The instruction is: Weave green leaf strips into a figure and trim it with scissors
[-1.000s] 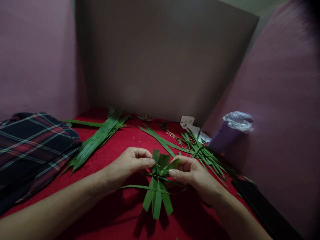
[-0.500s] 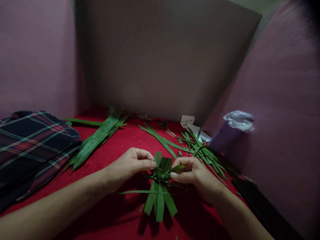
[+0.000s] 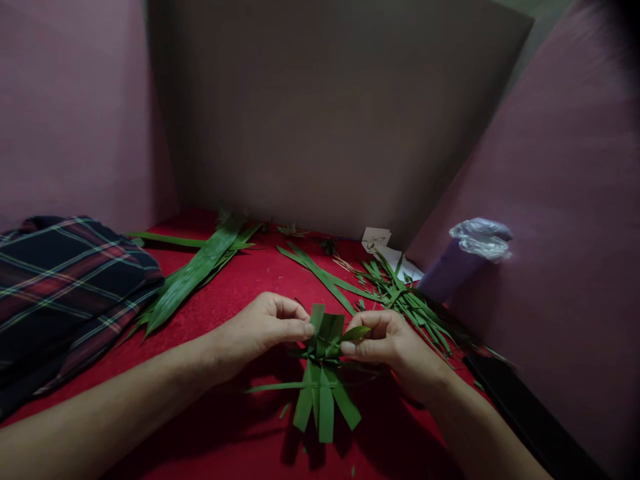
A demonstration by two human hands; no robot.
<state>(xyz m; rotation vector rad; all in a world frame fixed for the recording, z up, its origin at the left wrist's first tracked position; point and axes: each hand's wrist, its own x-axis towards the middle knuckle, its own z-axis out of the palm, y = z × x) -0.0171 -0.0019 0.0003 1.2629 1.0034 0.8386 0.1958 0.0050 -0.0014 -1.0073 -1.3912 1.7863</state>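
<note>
Leaf-strip piece [image 3: 325, 375] sits between the hands, just above the red cloth [image 3: 210, 427]. Left hand [image 3: 260, 327] pinches its upper left strip; right hand [image 3: 393, 340] pinches its right side by the pointed tip. Should be light, springy, slightly slick, prone to splitting. I'd grip the crossed middle; too dark to judge tightness there.

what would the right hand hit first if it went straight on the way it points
The right hand would likely meet the rest of the held leaves first, as it pinches one strip; depth beyond, toward the left hand, is unclear.
</note>
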